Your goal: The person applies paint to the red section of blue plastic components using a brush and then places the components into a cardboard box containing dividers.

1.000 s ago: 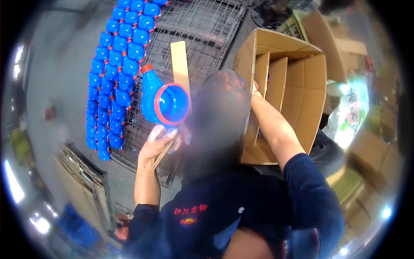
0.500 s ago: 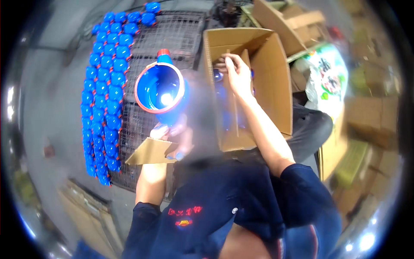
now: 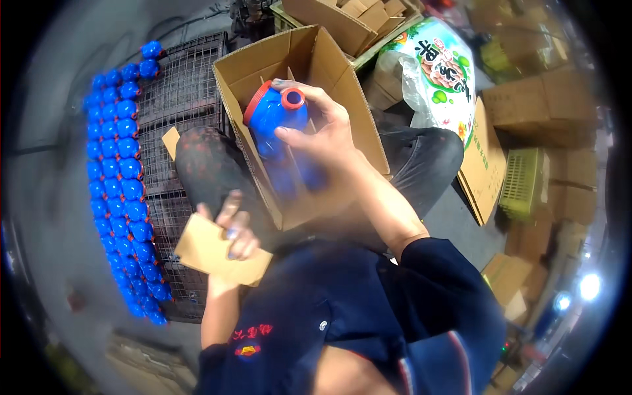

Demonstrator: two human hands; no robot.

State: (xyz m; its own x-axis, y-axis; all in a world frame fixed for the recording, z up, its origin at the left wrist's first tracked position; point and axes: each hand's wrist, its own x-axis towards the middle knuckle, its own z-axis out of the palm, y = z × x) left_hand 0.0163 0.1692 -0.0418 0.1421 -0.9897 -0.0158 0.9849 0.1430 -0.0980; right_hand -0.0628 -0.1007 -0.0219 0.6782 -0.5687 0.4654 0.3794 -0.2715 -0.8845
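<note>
My right hand point(image 3: 324, 125) is wrapped round a glossy blue vessel point(image 3: 268, 113) with a red rim at its wide mouth and a red ring on its short spout. The vessel is tilted over the opening of a cardboard box point(image 3: 359, 122), with its mouth toward the left. Below it, blurred blue shapes show among the box's cardboard dividers point(image 3: 295, 174). Nearer to me on the left, my left hand point(image 3: 238, 230) holds a folded flat piece of cardboard point(image 3: 214, 247); its fingers are partly blurred.
Rows of blue vessels with red edges point(image 3: 112, 151) stand on the left along a dark wire-mesh rack point(image 3: 181, 99). A small cardboard piece point(image 3: 171, 141) lies by my knee. A crate of cardboard pieces point(image 3: 349, 26), a printed plastic bag point(image 3: 438, 72) and a yellow-green basket point(image 3: 523, 178) lie beyond the box.
The blue vessel has gone from above my left hand to my right hand at the box. My right hand has come up from inside the box. The left hand keeps the cardboard, lower now.
</note>
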